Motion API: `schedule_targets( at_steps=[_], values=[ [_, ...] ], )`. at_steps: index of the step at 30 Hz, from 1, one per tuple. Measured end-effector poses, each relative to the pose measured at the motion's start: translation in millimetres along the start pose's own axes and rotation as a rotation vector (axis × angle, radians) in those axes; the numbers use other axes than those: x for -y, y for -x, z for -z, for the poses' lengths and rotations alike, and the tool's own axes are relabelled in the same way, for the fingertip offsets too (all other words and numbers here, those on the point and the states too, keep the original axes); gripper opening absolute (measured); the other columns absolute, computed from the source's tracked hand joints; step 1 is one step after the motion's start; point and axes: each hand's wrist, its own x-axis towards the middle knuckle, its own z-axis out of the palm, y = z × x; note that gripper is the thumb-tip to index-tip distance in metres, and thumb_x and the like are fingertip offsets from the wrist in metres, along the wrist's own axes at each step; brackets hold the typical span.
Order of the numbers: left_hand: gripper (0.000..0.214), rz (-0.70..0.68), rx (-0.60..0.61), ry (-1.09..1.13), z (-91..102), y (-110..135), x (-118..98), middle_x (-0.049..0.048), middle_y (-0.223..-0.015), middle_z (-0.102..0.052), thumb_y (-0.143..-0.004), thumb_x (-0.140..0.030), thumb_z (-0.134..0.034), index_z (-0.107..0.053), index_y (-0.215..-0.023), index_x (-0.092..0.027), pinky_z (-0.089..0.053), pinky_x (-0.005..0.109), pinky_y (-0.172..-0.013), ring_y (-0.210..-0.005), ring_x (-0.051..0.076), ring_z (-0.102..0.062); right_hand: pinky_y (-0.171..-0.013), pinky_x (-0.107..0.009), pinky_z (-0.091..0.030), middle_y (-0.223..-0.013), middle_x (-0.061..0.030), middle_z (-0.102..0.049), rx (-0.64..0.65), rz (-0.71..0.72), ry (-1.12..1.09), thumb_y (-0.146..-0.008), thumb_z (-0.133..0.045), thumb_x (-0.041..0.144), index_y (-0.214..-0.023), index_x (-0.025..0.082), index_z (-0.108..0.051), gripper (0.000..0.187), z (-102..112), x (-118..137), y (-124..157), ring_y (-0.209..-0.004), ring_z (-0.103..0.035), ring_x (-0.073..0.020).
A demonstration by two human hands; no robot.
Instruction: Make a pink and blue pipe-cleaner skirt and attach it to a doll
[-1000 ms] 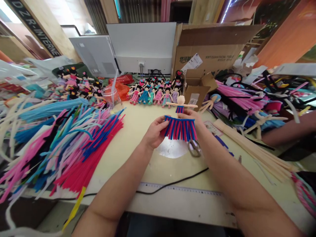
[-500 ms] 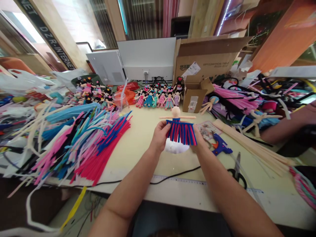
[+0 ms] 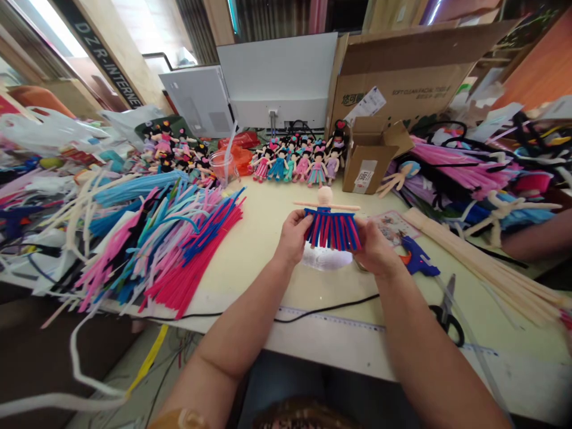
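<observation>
1. The fingers of the left hand [image 3: 292,238] pinched one end of a blue-and-red striped skirt [image 3: 333,231].
2. Those of the right hand [image 3: 375,247] gripped its other end.
3. Stretched between them above the table [image 3: 254,238], it crossed a bald doll [image 3: 325,195].
4. Beside the right forearm lay a glue gun [image 3: 419,257] and scissors [image 3: 448,313].
5. Fuzzy stems [image 3: 196,256] lay heaped leftward; small dressed dolls [image 3: 299,164] crowded behind.
</observation>
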Motion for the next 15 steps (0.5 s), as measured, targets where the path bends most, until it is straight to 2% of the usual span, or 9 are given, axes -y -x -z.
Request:
schedule_targets(
  at_steps=[2,4,8,11,15],
  values=[
    [0.027,-0.003,-0.002,-0.01,0.0,1,2,-0.0031,-0.071,-0.062,-0.061,-0.025,-0.077,-0.058,-0.078,-0.015,-0.045,0.024,-0.066,-0.063,0.009,-0.056,-0.067,-0.032,-0.053,-0.086,-0.0016,-0.072,-0.031,-0.041,0.033,-0.064,-0.077,0.05,-0.096,0.024,-0.068,0.043,0,2,2,-0.075,-0.067,-0.0204],
    [0.028,0.012,0.01,-0.025,-0.1,2,3,-0.0032,-0.071,-0.062,-0.06,-0.026,-0.078,-0.058,-0.078,-0.016,-0.046,0.025,-0.067,-0.064,0.009,-0.057,-0.067,-0.03,-0.051,-0.082,0.0,-0.072,-0.085,-0.051,0.055,-0.062,-0.081,0.037,-0.093,0.022,-0.069,0.036,-1,1,2,-0.07,-0.066,-0.0171],
    [0.032,0.082,0.074,-0.077,0.6,3,0,-0.0019,-0.071,-0.064,-0.057,-0.029,-0.08,-0.06,-0.079,-0.015,-0.046,0.025,-0.067,-0.064,0.011,-0.058,-0.062,-0.027,-0.049,-0.073,0.0005,-0.071,-0.18,-0.037,0.055,-0.061,-0.081,0.036,-0.084,0.02,-0.07,0.03,-2,-6,0,-0.062,-0.063,-0.0144],
    [0.036,0.135,0.139,-0.105,1.8,2,-5,0.0003,-0.075,-0.066,-0.054,-0.031,-0.083,-0.063,-0.079,-0.015,-0.047,0.027,-0.069,-0.067,0.012,-0.06,-0.064,-0.028,-0.049,-0.072,0.0004,-0.071,-0.19,-0.046,0.046,-0.057,-0.083,0.034,-0.083,0.02,-0.071,0.032,-1,-8,-1,-0.064,-0.063,-0.0146],
    [0.037,0.144,0.111,-0.126,3.7,0,-9,0.0007,-0.072,-0.068,-0.049,-0.031,-0.085,-0.064,-0.074,-0.014,-0.047,0.028,-0.07,-0.065,0.013,-0.061,-0.069,-0.03,-0.051,-0.079,0.0007,-0.072,-0.167,-0.038,0.043,-0.054,-0.085,0.032,-0.087,0.021,-0.072,0.038,-3,-10,-2,-0.067,-0.064,-0.0153]
  ],
)
